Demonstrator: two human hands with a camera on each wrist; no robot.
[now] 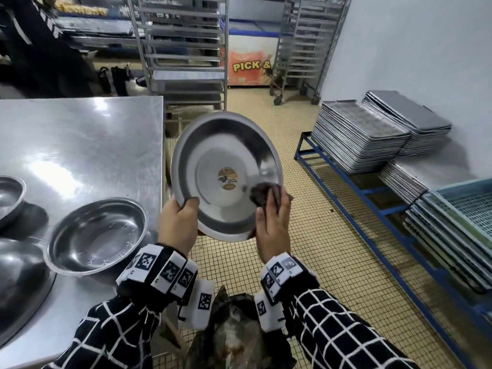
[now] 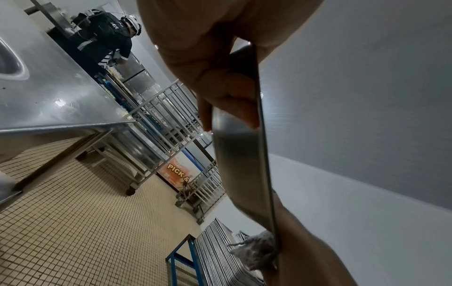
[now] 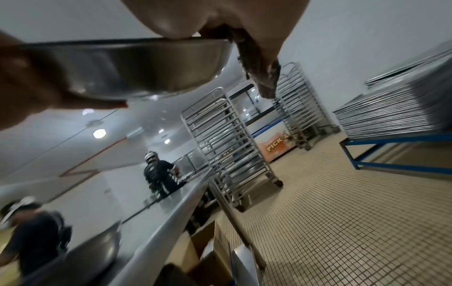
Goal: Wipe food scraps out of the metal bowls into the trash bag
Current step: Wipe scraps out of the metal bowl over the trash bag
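I hold a wide metal bowl (image 1: 226,166) tilted up on edge in the air beside the table, its inside facing me, a round label at its centre. My left hand (image 1: 183,217) grips the bowl's lower left rim, thumb inside. My right hand (image 1: 271,211) presses a dark brown cloth (image 1: 262,194) against the bowl's inner lower right side. The trash bag (image 1: 234,334) lies open on the floor below my wrists. In the left wrist view the bowl (image 2: 242,154) shows edge-on with the cloth (image 2: 257,249) at its rim. The right wrist view shows the bowl's (image 3: 137,67) underside and the cloth (image 3: 261,73) hanging.
A steel table (image 1: 80,145) on the left carries three more metal bowls (image 1: 98,235). Tray racks (image 1: 183,49) stand behind it. Stacked baking trays (image 1: 372,129) sit on a blue frame (image 1: 354,182) along the right wall. Other people (image 3: 159,174) work at the far counter.
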